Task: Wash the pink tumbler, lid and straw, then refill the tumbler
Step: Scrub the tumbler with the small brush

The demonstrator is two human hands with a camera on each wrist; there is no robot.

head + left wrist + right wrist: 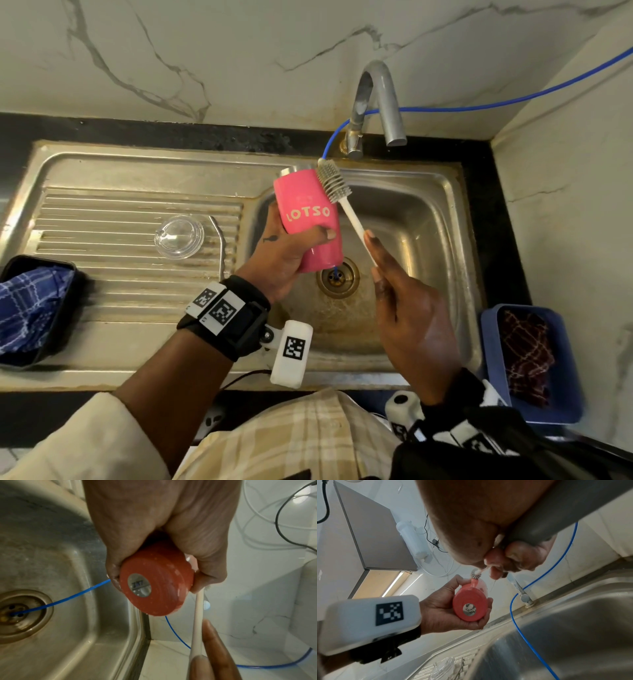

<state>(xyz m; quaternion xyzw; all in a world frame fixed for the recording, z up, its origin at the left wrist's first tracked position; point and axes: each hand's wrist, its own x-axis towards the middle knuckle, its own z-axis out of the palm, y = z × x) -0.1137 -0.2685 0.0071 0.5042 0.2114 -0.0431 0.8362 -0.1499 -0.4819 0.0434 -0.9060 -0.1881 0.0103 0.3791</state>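
While the pink tumbler (310,219) is held tilted over the sink basin (411,240), mouth toward twelve o'clock and base just above the drain (337,277), the head view shows the left hand (287,253) wrapped round its lower body with the thumb across the front. At three o'clock of the tumbler, the right hand (407,308) holds the white handle of a bottle brush (334,180), fingers lying fairly straight along it; the bristled head rests against the outside of the tumbler near its rim. On the ribbed drainboard at nine o'clock lie the clear lid (179,236) and, just beside it, the bent metal straw (221,245). No water is seen leaving the tap (376,102), and a blue hose (513,99) runs past it down into the drain.

From the left wrist, the tumbler's base (157,588) faces the camera, speckled with droplets or suds, the fingers curled round it. The brush handle (198,622) passes at five o'clock, two fingertips (216,639) of the other hand lying along it.

From the right wrist, the brush head (476,574) sits at the tumbler's upper edge, at twelve o'clock of the base. How tightly this hand's fingers close on the handle I cannot tell here.

Scrubbing the tumbler looks to be the step in hand. Next probably comes working the brush down inside, which calls for lining the head up with the mouth, then rinsing; lid, straw and refill remain.
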